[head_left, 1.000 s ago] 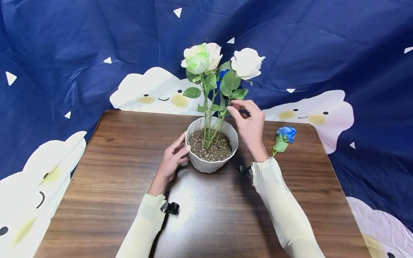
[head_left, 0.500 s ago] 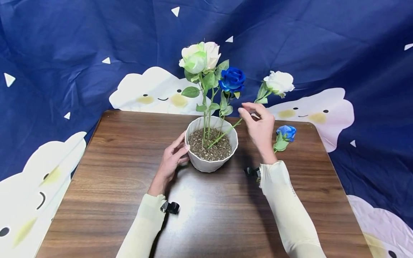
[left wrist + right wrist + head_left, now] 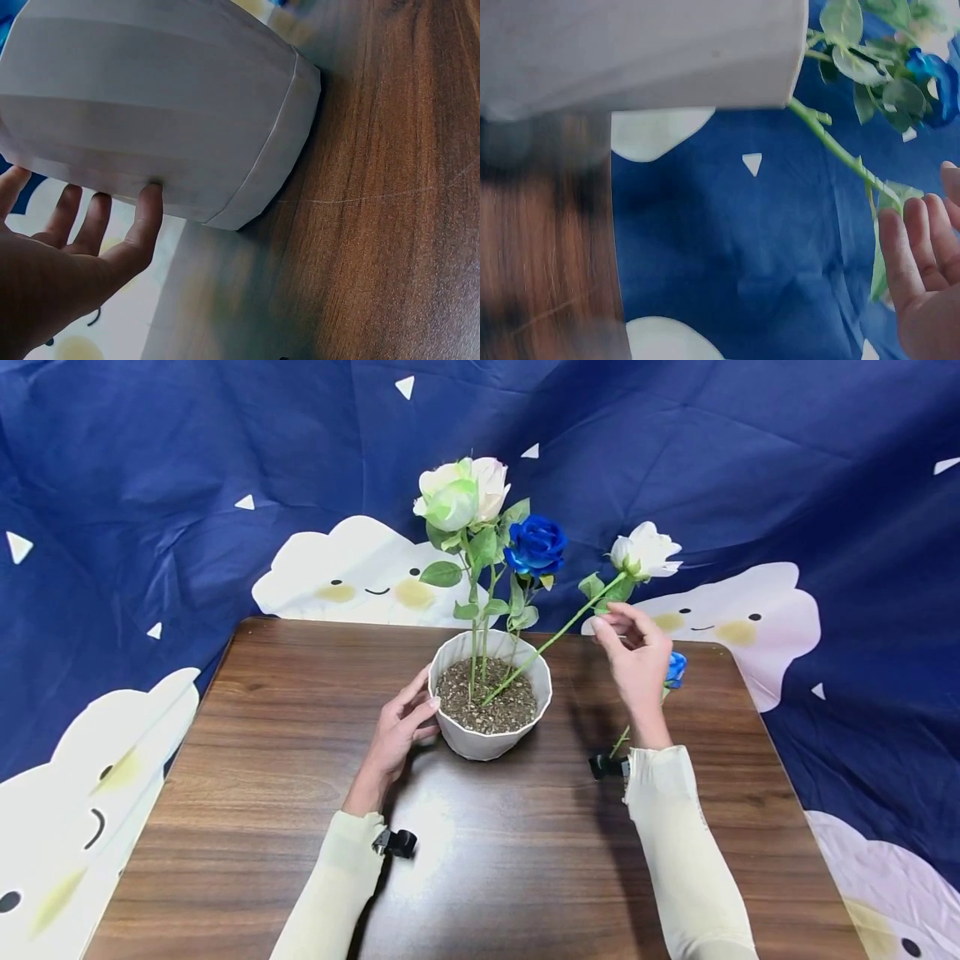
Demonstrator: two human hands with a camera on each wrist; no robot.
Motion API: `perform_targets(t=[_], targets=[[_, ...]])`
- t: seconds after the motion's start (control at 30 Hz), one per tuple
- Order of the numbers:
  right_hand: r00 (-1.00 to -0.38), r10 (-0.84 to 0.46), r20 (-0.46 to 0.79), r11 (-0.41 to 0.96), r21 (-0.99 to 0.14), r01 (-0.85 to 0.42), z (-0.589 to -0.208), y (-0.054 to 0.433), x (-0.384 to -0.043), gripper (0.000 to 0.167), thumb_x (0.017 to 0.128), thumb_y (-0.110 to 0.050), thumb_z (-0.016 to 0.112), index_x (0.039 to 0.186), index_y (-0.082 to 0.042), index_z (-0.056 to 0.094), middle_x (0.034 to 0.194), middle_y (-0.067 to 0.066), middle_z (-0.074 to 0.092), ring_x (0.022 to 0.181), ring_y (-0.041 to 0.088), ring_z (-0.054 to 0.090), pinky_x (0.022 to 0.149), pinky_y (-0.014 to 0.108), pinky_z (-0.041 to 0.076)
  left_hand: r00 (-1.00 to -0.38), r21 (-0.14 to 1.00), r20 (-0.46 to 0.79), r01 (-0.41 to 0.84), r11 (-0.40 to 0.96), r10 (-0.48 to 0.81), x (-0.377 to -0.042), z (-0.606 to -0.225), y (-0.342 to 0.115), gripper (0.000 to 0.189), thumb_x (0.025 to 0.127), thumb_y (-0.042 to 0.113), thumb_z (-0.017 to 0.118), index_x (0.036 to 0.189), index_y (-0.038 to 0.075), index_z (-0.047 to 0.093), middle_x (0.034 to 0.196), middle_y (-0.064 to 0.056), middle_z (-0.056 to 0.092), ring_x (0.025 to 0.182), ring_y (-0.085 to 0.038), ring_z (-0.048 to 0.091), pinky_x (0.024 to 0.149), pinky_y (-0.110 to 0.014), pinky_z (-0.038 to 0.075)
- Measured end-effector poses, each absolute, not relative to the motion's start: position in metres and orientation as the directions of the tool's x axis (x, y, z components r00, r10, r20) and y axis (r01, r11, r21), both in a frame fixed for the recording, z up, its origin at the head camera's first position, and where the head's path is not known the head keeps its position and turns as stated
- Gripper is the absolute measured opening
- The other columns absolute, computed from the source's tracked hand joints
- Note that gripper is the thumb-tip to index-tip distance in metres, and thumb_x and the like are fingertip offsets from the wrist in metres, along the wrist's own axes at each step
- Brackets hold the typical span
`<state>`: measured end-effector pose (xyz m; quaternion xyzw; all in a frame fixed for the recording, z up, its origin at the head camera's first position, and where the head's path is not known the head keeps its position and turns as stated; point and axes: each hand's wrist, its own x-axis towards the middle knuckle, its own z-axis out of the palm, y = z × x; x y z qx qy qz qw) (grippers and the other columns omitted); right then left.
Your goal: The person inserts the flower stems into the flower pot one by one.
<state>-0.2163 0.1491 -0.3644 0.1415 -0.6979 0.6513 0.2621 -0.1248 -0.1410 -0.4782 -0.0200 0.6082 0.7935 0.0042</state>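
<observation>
A white faceted flowerpot full of soil stands on the table. My left hand rests its fingertips against the pot's outer left side, as the left wrist view confirms. From the soil rise a green-tinged white rose, a pale pinkish rose and a dark blue rose. Another white rose leans far to the right, its long stem over the pot's rim. My right hand is beside this rose's leaves, fingers loosely bent; whether they touch a leaf is unclear.
A lighter blue rose lies on the brown wooden table at the right, partly hidden behind my right hand. Behind the table hangs a dark blue cloth with smiling clouds and white triangles.
The white rose has swung from upright to leaning right, uncovering the dark blue rose. My right hand has moved right and come off the stem. The left hand stays on the flowerpot.
</observation>
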Motion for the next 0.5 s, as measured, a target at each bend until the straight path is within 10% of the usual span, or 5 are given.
perform_targets(t=[0.5], targets=[[-0.859,0.257,0.443,0.087,-0.896,-0.436,-0.386,0.193,-0.217,0.029,0.084,0.016,0.069,0.111,0.023,0.062,0.086,0.007,0.070,0.071,0.007,0.067,0.065,0.019,0.057,-0.998,0.964,-0.052,-0.044,-0.264,-0.025,-0.124,-0.477,-0.140,0.059,0.099,0.012,0.061,0.155,0.018,0.043,0.146,-0.021,0.052,0.125,-0.034,0.055,0.093,-0.057,0.052]])
